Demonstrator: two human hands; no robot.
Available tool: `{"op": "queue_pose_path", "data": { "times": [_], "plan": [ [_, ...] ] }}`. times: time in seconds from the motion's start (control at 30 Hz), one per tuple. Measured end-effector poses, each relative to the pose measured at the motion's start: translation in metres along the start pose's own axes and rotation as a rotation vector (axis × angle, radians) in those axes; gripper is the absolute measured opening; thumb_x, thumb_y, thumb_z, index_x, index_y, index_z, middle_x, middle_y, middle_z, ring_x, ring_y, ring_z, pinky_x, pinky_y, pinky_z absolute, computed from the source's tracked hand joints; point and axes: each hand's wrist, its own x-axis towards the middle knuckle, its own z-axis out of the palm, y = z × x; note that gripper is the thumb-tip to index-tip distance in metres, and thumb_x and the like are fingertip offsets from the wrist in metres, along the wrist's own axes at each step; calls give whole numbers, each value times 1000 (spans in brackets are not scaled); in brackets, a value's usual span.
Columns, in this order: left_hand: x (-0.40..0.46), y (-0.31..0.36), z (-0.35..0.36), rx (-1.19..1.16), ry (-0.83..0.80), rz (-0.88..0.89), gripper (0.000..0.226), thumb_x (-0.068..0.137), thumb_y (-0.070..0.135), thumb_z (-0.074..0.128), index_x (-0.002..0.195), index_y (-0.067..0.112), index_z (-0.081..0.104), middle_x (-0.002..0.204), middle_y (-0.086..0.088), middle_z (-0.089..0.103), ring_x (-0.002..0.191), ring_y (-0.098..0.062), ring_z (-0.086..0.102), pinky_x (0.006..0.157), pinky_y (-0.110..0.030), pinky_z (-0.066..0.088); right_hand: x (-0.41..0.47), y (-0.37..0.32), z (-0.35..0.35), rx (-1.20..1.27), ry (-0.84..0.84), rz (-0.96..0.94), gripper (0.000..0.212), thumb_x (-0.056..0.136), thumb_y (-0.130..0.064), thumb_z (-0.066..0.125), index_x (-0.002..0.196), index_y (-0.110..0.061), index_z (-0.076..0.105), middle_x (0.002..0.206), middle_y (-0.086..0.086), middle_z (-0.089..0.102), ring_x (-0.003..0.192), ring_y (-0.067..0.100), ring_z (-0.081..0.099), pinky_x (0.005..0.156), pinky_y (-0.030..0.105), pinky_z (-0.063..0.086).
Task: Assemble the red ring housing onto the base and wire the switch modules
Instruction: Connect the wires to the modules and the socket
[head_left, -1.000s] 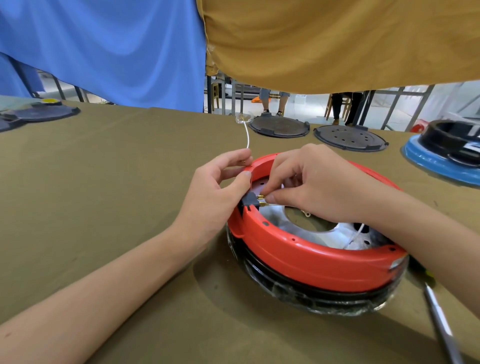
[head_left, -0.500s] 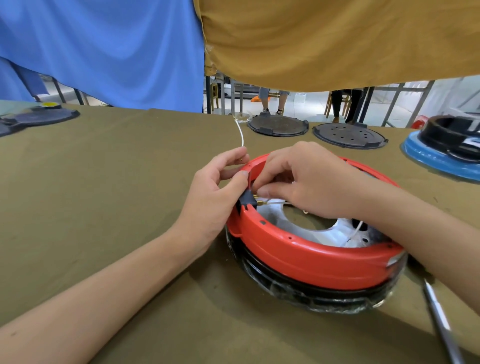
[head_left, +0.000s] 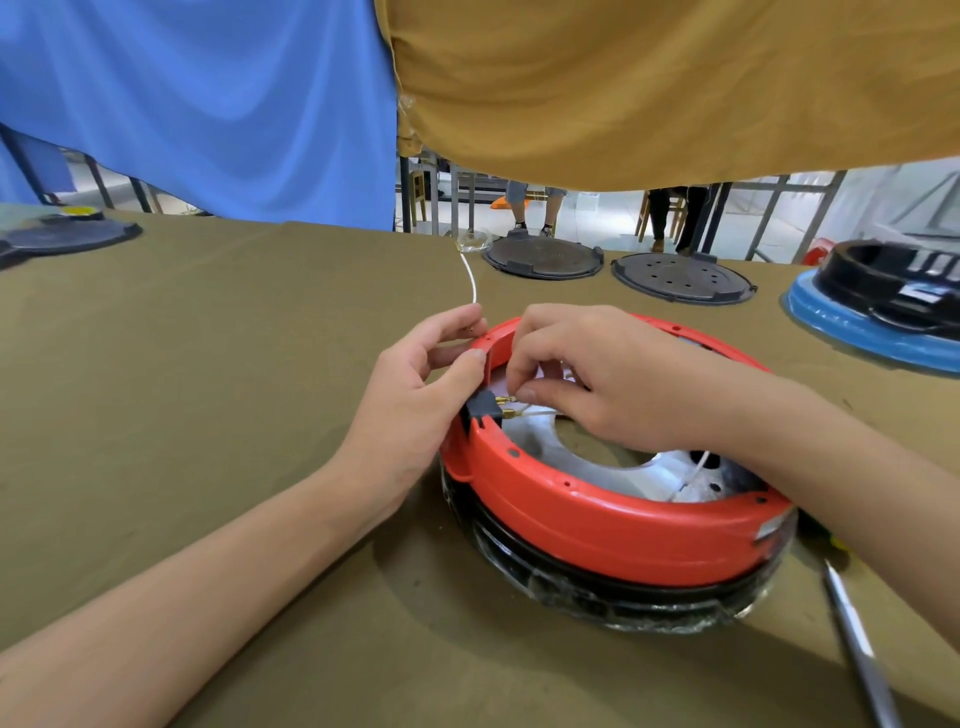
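The red ring housing (head_left: 597, 514) already sat on the black base (head_left: 623, 587), on the olive-covered worktop (head_left: 208, 415) just in front of the person, so the step in hand appeared to be the wiring of a switch module rather than the fitting of the ring. The black switch module (head_left: 482, 408) stood in a notch at the ring's left rim, with two brass terminals (head_left: 506, 405) pointing inward over the pale metal plate (head_left: 540, 441) inside the ring. The left hand (head_left: 421, 400) steadied that module from outside, its thumb pressed down along the module's top and its forefinger curled above, where a thin white wire (head_left: 471, 280) passed close by it; whether that finger actually pinched the wire could not be told. The right hand (head_left: 597, 379) reached in from above with its fingers (head_left: 524, 392) curled and drawn together at the terminals, seemingly nipping the end of a pale lead (head_left: 540, 413) that ran to the lower terminal, though the contact itself was largely hidden under the knuckles. Judging from this, the next move called for the lead's connector to be pushed squarely onto its brass tab while the left thumb kept the module from backing out of the notch. A screwdriver (head_left: 857, 639) lay on the worktop to the right, untouched.
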Motion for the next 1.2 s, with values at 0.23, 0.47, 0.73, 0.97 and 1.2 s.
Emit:
{"op": "queue_pose_path", "data": {
  "times": [0.23, 0.47, 0.73, 0.97, 1.2],
  "plan": [
    [-1, -1, 0, -23, -20, -43, 40, 94, 4, 59, 132, 18, 60, 122, 5, 68, 110, -11, 64, 97, -28, 51, -11, 5, -34, 135, 27, 43, 3, 86, -26, 73, 84, -29, 73, 70, -14, 67, 67, -4, 62, 61, 6, 41],
    [-3, -4, -1, 28, -56, -43, 50, 90, 8, 66, 137, 23, 55, 129, 7, 64, 123, -9, 57, 111, -42, 42, -4, -9, -9, -73, -64, 3, 6, 90, -34, 67, 85, -32, 67, 76, -17, 65, 70, -5, 57, 68, 14, 43],
    [-1, -5, -1, 62, -79, -54, 61, 77, 24, 61, 138, 28, 53, 130, 15, 61, 125, -4, 54, 112, -39, 40, -5, -8, 0, -64, -18, -96, 11, 95, -22, 62, 86, -16, 63, 80, -8, 61, 73, 8, 52, 70, 30, 43],
    [0, -6, -2, 75, -96, -43, 63, 78, 25, 58, 140, 27, 51, 131, 16, 60, 125, -1, 53, 111, -35, 41, -3, -8, 3, -17, 14, -81, 9, 89, -10, 62, 80, -10, 64, 75, -2, 65, 73, 16, 58, 69, 39, 45],
    [0, -7, -4, 74, -97, -35, 63, 78, 24, 57, 140, 27, 51, 131, 16, 60, 123, -4, 54, 109, -35, 43, -3, -5, 4, 42, 32, -59, 11, 87, -7, 64, 77, -12, 66, 71, -1, 66, 70, 14, 59, 66, 38, 46]
  ]
}}
